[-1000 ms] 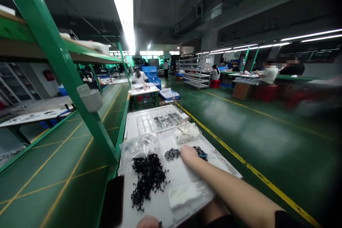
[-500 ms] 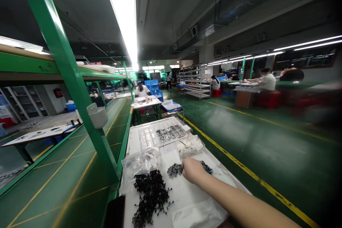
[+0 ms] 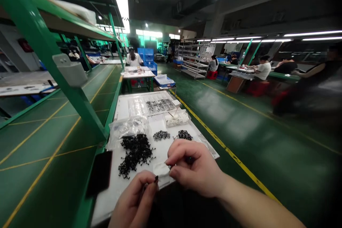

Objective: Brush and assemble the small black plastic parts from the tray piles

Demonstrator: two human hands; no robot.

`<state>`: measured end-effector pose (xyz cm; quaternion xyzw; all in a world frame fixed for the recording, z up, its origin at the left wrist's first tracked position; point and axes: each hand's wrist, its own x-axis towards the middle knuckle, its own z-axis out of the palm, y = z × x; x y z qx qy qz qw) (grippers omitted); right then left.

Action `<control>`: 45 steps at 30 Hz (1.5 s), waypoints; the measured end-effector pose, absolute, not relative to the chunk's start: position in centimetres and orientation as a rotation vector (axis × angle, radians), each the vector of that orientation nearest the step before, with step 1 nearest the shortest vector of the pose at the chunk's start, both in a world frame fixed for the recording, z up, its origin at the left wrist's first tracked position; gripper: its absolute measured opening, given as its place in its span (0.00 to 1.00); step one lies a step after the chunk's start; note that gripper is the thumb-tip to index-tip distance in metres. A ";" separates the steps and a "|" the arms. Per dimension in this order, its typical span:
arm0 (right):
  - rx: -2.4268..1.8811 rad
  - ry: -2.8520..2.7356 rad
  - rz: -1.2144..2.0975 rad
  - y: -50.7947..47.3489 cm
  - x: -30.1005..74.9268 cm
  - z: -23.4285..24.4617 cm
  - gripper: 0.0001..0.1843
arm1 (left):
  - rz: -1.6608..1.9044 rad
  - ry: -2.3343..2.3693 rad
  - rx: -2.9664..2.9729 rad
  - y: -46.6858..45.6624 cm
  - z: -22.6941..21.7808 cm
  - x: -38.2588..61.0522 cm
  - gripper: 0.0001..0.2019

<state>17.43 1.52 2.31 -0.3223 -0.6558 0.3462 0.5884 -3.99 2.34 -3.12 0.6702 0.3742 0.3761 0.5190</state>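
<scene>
Pinching sm. black part (image 3: 156, 179) in L hand (image 3: 135, 199), firm tip grip; R hand (image 3: 193, 165) at 2 o'clock, curled, contents unclear.

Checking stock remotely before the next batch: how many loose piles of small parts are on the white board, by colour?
Black: 2 (large black heap, smaller black pile)
Grey-speckled: 1 (grey-speckled pile)
Total: 3
</scene>
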 end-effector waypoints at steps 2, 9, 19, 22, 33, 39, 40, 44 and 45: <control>-0.673 -1.465 0.932 1.1 17.4 2.0 0.06 | 0.904 0.834 1.685 2.2 -2.6 -4.1 0.13; -0.595 -1.362 1.147 0.4 17.2 1.2 0.06 | 0.946 0.790 1.749 0.9 -2.3 -4.4 0.09; -0.843 -1.845 0.631 -0.4 17.6 2.3 0.09 | 0.961 0.680 1.820 0.7 -1.7 -4.1 0.08; -0.852 -1.851 0.628 -0.4 17.5 2.1 0.08 | 0.962 0.685 1.854 0.6 -1.8 -4.1 0.08; -1.097 -2.064 0.920 0.1 18.7 3.9 0.05 | 0.794 0.653 2.278 1.7 -2.3 -5.3 0.12; -1.136 -2.109 0.793 -0.7 18.4 2.2 0.03 | 0.860 0.678 2.317 1.9 -3.0 -5.1 0.12; -1.147 -2.085 0.791 -0.8 18.2 1.7 0.05 | 0.873 0.687 2.306 2.0 -3.1 -5.1 0.12; -1.205 -1.978 0.854 -0.9 17.7 -0.1 0.10 | 0.836 0.787 2.217 2.6 -4.3 -4.9 0.08; -1.245 -1.969 0.873 -0.8 17.8 -0.5 0.10 | 0.829 0.824 2.174 2.7 -4.7 -4.8 0.08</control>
